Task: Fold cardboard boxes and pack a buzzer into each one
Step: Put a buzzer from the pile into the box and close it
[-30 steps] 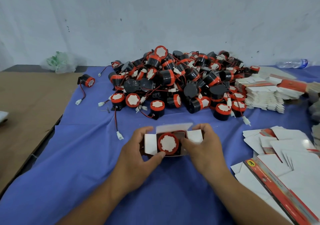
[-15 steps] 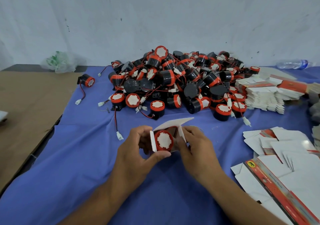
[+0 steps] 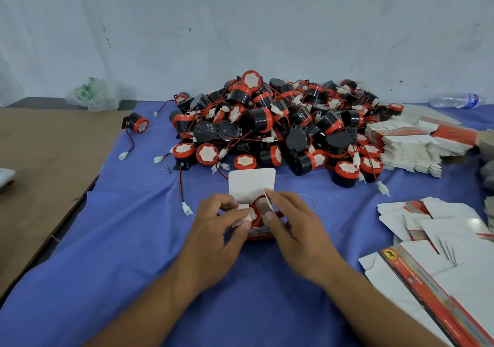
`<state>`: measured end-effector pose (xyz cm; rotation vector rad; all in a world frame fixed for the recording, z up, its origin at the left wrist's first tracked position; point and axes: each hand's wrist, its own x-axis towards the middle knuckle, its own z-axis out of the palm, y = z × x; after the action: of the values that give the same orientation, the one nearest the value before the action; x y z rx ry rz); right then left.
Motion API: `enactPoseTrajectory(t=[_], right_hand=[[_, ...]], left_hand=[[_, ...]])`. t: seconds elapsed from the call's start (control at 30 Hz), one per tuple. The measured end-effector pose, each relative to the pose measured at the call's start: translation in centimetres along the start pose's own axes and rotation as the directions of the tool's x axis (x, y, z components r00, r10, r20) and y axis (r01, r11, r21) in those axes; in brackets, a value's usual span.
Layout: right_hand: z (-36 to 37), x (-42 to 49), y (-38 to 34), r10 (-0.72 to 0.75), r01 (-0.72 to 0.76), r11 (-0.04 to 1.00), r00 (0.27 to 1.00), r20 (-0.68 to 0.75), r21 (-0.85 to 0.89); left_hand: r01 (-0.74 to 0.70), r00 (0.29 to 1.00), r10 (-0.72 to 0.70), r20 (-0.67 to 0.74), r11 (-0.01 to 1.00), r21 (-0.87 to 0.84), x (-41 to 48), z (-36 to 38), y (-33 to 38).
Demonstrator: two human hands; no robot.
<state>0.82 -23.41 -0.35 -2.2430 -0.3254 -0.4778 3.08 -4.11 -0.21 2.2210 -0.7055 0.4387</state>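
The cardboard box (image 3: 251, 184) sits toward the counter's (image 3: 128, 239) near edge, top flap raised, with a buzzer (image 3: 258, 209) inside. The left hand's (image 3: 213, 230) fingers pinch its left flap. The right hand's (image 3: 298, 229) fingers apparently pinch its right flap.

The left hand (image 3: 216, 229) and right hand (image 3: 296, 229) are bare. The left forearm (image 3: 160, 301) and right forearm (image 3: 374, 306) are bare too, unsleeved down to the frame's edge.

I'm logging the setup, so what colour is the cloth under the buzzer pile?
The cloth is a plain blue, seen best in the head view, the only one.
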Motion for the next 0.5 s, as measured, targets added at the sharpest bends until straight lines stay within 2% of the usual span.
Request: enactPoseTrajectory(t=[0.2,0.37,0.5], right_hand=[[0.0,0.16,-0.04,0.017,-0.011,0.997,0.996,0.085,-0.075],[0.42,0.32,-0.23,0.036,-0.026,0.99,0.997,0.068,-0.142],[-0.04,0.29,-0.26,0.043,-0.038,0.99,0.998,0.037,-0.133]], left_hand=[[-0.017,0.999,0.016,0.035,0.999,0.04,0.05,-0.11,0.3],[-0.026,0.999,0.024,0.049,0.999,0.033,-0.04,-0.03,0.39],[-0.025,0.998,0.023,0.061,0.999,0.026,0.05,-0.12,0.4]])
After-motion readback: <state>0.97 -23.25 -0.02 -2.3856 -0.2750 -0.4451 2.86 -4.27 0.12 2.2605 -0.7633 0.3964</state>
